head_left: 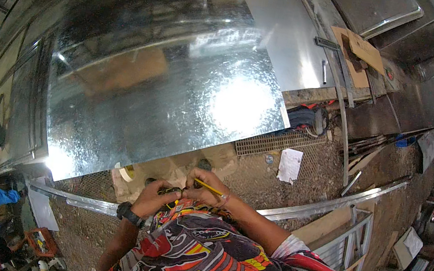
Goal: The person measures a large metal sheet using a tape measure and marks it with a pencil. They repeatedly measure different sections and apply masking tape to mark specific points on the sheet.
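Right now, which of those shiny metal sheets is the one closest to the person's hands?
The big galvanized sheet, whose near edge lies just ahead of both hands. The smaller sheet lies beyond its far right corner, farther from the hands.

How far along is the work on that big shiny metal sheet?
Early, it seems. Done: the metal sheet lies flat, apparently uncut. In hand: both hands are near the chest, the right hand holding a yellow pencil, the left hand gripping a small black and yellow object I cannot identify. Left: I see no pencil lines on the sheet, though glare could hide them.
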{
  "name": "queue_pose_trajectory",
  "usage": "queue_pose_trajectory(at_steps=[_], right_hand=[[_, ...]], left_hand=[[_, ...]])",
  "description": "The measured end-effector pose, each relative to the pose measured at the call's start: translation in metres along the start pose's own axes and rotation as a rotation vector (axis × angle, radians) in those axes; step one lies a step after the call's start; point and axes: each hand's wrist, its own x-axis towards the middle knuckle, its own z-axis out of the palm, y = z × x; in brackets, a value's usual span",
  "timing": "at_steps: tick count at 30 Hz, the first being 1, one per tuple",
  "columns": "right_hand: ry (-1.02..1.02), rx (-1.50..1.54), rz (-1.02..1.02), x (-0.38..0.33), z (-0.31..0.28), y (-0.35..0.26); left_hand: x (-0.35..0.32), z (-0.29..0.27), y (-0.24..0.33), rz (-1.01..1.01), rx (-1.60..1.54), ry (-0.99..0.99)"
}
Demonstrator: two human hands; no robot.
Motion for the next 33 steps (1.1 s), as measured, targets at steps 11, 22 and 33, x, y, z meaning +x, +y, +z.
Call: queue_pose_trajectory(at_steps=[11, 22, 33], right_hand=[[0.959, 0.283, -0.333, -0.024, -0.313, -0.024], [1.233, 0.460, -0.352, 0.027, -0.378, 0.087], [1.383, 0.361, -0.241, 0.039, -0.354, 0.113]], left_hand=[[-0.036, -0.178, -0.098, -0.069, 0.688, 0.537], [0.020, -0.175, -0.087, -0.029, 0.661, 0.565], [0.049, -0.159, -0.089, -0.053, 0.715, 0.454]])
